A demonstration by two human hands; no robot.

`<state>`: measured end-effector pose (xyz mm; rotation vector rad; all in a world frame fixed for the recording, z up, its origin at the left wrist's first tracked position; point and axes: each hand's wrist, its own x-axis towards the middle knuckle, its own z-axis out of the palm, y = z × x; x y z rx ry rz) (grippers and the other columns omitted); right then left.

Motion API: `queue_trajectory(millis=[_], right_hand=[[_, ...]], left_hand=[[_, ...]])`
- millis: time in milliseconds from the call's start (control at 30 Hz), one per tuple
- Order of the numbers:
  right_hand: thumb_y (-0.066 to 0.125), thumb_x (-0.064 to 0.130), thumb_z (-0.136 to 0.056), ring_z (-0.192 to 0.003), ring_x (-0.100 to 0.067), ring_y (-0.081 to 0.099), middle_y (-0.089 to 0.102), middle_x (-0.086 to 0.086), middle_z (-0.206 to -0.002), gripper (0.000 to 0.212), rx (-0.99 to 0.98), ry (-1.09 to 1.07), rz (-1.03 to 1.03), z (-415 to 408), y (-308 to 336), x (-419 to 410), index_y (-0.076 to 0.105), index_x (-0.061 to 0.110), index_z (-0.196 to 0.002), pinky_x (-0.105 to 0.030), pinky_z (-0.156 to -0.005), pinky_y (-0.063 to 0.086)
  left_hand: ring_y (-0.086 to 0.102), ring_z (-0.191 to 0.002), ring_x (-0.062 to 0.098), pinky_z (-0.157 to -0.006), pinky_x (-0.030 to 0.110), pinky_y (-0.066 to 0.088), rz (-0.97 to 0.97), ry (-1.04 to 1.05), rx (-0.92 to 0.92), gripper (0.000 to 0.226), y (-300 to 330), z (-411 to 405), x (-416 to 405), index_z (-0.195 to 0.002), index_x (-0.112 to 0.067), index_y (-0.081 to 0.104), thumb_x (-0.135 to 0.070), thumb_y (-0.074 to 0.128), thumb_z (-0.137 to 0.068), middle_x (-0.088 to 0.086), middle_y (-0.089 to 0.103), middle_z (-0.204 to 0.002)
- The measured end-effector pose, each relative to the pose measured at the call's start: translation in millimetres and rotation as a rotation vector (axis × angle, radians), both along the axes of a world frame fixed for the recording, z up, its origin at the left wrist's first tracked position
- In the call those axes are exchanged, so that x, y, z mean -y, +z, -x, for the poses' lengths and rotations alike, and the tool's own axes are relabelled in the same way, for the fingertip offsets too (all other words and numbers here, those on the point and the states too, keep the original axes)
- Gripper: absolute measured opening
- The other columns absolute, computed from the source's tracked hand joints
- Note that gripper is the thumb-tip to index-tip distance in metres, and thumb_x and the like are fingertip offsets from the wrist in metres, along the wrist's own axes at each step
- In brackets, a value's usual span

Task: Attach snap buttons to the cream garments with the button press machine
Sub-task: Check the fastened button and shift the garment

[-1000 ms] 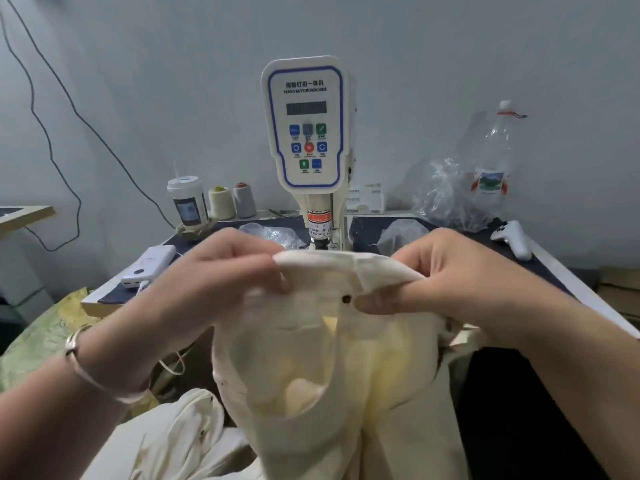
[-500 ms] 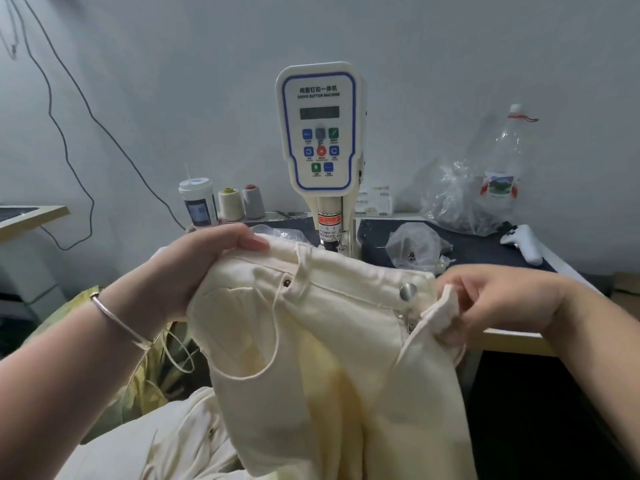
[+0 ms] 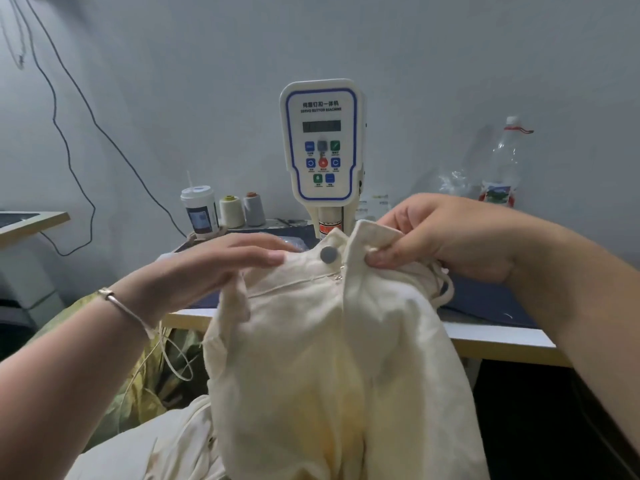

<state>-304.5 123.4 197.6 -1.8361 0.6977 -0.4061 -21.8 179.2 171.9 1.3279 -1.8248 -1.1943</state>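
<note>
A cream garment (image 3: 332, 368) hangs in front of me, its waistband held up before the white button press machine (image 3: 323, 143). A grey snap button (image 3: 328, 254) sits on the waistband, just left of the fly opening. My left hand (image 3: 221, 268) lies over the waistband's left part, fingers stretched towards the button and gripping the cloth underneath. My right hand (image 3: 436, 237) pinches the right flap of the waistband beside the button. The machine's press head is hidden behind the cloth.
More cream cloth (image 3: 138, 452) is piled in my lap at lower left. On the dark-topped table (image 3: 498, 299) stand a cup (image 3: 199, 213), two thread spools (image 3: 242, 209), a plastic bottle (image 3: 502, 168) and plastic bags. A cable (image 3: 69, 143) hangs on the left wall.
The waistband was bunched between both hands, then spread out. Now my right hand has risen and folded the right flap in next to the snap button, and my left hand slid right.
</note>
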Motion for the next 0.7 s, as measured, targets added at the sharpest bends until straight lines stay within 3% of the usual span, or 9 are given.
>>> queue_trajectory(millis=[67,133,233,333,467,567,600,700], right_hand=[[0.072,0.007,-0.08,-0.083,-0.028,0.07,0.074,-0.02,-0.094,0.015,-0.049,-0.022,0.055,-14,3,-4,0.075,-0.001,-0.093,-0.036,-0.077,0.056],[0.072,0.003,-0.079,-0.082,-0.031,0.07,0.074,-0.02,-0.091,0.01,-0.092,-0.049,0.149,-25,3,-7,0.076,0.001,-0.088,-0.041,-0.08,0.056],[0.074,0.012,-0.082,-0.091,-0.035,0.07,0.074,-0.016,-0.09,0.006,-0.106,-0.06,0.248,-28,0,-9,0.077,0.008,-0.086,-0.05,-0.088,0.056],[0.08,0.027,-0.078,-0.094,-0.03,0.071,0.075,-0.012,-0.097,0.024,-0.099,0.079,0.214,-11,-4,-5,0.074,0.014,-0.098,-0.042,-0.091,0.055],[0.086,0.018,-0.067,-0.107,-0.026,0.066,0.072,-0.007,-0.11,0.047,-0.132,0.133,0.131,10,-19,8,0.065,0.017,-0.109,-0.043,-0.095,0.048],[0.082,0.016,-0.071,-0.119,-0.013,0.058,0.068,0.009,-0.119,0.041,-0.273,0.163,0.179,7,-49,17,0.07,0.023,-0.11,-0.041,-0.105,0.036],[0.081,0.012,-0.073,-0.117,-0.01,0.059,0.069,0.008,-0.118,0.034,-0.268,0.158,0.16,5,-57,18,0.072,0.023,-0.105,-0.034,-0.102,0.037],[0.074,-0.002,-0.078,-0.103,-0.02,0.068,0.073,-0.007,-0.107,0.027,-0.118,0.154,-0.022,9,-59,22,0.074,0.02,-0.093,-0.026,-0.086,0.053]], left_hand=[[0.067,-0.116,0.023,-0.102,0.043,0.053,0.099,-0.042,0.093,0.079,8,30,-2,-0.121,-0.029,0.071,-0.075,0.078,-0.058,0.001,0.071,-0.124],[0.072,-0.102,0.02,-0.09,0.037,0.057,0.171,-0.057,0.165,0.073,10,55,0,-0.108,-0.026,0.074,-0.075,0.08,-0.055,0.005,0.075,-0.106],[0.074,-0.079,0.017,-0.074,0.031,0.058,0.21,-0.018,0.179,0.045,10,67,9,-0.085,-0.021,0.077,-0.047,0.092,-0.053,0.005,0.077,-0.085],[0.075,-0.08,0.023,-0.069,0.029,0.058,0.125,-0.089,0.087,0.026,7,58,12,-0.085,-0.017,0.08,-0.016,0.089,-0.061,0.009,0.078,-0.088],[0.074,-0.08,0.023,-0.071,0.028,0.059,0.042,-0.235,-0.125,0.022,5,38,13,-0.085,-0.011,0.079,-0.008,0.083,-0.063,0.012,0.076,-0.088],[0.072,-0.079,0.019,-0.073,0.028,0.059,0.038,-0.289,-0.312,0.025,7,23,15,-0.083,-0.014,0.078,0.0,0.073,-0.064,0.007,0.074,-0.084],[0.072,-0.079,0.019,-0.073,0.029,0.059,0.04,-0.281,-0.357,0.028,7,17,16,-0.082,-0.014,0.077,0.004,0.071,-0.061,0.007,0.074,-0.083],[0.071,-0.075,0.022,-0.07,0.03,0.061,0.025,-0.207,-0.418,0.036,5,-6,20,-0.077,-0.01,0.075,0.012,0.065,-0.05,0.009,0.073,-0.08]])
